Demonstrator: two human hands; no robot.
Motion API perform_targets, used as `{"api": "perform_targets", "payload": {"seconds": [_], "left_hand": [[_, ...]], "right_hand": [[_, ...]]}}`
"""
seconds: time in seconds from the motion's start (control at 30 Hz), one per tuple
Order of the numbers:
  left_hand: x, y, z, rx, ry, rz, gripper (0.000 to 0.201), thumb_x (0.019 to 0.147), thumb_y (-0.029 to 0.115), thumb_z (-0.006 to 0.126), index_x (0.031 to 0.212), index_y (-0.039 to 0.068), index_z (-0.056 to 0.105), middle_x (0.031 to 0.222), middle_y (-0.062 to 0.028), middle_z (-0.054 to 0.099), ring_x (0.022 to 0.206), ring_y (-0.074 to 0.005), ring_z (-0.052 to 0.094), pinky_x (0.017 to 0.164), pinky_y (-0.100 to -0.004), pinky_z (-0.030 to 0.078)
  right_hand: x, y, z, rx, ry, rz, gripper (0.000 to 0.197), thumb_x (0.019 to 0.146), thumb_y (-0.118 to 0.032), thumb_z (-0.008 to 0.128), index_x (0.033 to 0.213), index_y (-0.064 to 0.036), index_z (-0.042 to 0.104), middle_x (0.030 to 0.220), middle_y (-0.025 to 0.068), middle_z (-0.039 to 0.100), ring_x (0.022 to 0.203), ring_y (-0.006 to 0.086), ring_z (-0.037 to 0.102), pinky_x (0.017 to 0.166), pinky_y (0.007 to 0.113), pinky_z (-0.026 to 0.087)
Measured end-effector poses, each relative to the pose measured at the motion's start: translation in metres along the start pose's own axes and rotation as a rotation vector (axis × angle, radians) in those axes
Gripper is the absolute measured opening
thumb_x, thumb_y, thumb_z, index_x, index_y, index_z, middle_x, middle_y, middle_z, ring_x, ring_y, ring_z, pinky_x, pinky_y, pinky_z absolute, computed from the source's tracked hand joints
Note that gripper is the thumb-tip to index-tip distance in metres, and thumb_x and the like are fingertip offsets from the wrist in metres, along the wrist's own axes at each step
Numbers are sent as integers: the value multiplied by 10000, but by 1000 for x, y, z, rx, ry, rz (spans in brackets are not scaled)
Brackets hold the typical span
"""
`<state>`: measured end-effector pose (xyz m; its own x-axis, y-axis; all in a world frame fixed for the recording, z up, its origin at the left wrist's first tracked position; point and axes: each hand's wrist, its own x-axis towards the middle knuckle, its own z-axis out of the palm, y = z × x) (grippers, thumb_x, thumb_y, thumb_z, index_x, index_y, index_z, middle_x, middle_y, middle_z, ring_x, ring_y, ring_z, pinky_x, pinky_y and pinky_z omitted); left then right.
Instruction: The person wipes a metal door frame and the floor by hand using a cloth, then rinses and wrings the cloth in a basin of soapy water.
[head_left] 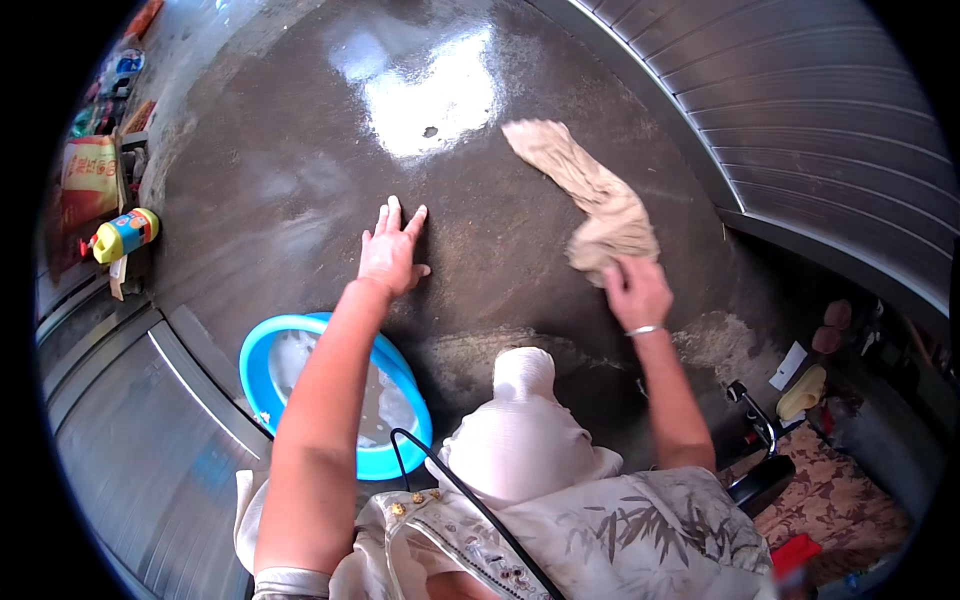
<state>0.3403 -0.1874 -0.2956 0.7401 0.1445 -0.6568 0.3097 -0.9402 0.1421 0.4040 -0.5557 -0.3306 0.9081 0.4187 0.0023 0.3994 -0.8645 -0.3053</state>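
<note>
My right hand (638, 293), with a pale bangle at its wrist, is closed on the near end of a beige cloth (600, 195). The cloth stretches away up and to the left over the wet dark floor (480, 240), bunched near my fingers and flatter at its far end. Further left, my left hand (394, 250) rests on the floor with its fingers spread and nothing in them. Under my left forearm stands a blue basin (262, 345) holding greyish water and white suds; the forearm hides part of it.
A yellow bottle (128, 235) with a red nozzle lies at the left, beside a red and yellow bag (90, 175). Ridged metal doors (800, 110) border the upper right. Slippers (802, 392) and a patterned mat (835, 490) are at the lower right. My bent knee (525, 430) is in front.
</note>
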Motion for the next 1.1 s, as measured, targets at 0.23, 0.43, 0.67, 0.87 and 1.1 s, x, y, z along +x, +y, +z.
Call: {"api": "perform_targets", "payload": {"seconds": [0.23,0.43,0.67,0.87,1.1], "left_hand": [[-97,-38,14,-383,358,155,545,793,156,682,1299,81,495,1382,-181,436,1304,-338,386,1070,-461,305],[-180,-35,29,-180,381,208,479,797,63,641,1261,86,524,1359,-158,467,1329,-336,359,1091,-486,253],[-259,-66,73,-493,492,-63,464,818,54,625,1265,45,499,1323,-162,496,1272,-304,432,1076,-421,292],[-334,-153,217,-784,555,-921,633,775,117,690,1311,-10,378,1282,-197,469,1197,-302,466,994,-400,383],[-353,-141,242,-1895,24,-1557,587,765,80,652,1291,27,396,1279,-184,469,1164,-347,485,934,-514,433]], "right_hand": [[57,7,2,0,51,111,612,809,-362,654,1346,-154,447,1381,150,410,1264,350,377,1003,445,351],[72,-44,16,-302,-293,-303,432,824,-272,583,1235,-147,537,1235,102,534,1126,287,507,899,405,440],[16,190,-23,-149,-8,965,532,836,-474,535,1312,-243,473,1327,150,443,1203,360,444,951,489,422],[1,86,14,-304,-89,740,623,823,-584,514,1381,-337,392,1410,129,351,1216,376,397,947,566,375],[-45,-125,56,10,-94,-84,636,749,-452,661,1317,-212,505,1395,204,345,1276,428,301,1012,573,270]]}}
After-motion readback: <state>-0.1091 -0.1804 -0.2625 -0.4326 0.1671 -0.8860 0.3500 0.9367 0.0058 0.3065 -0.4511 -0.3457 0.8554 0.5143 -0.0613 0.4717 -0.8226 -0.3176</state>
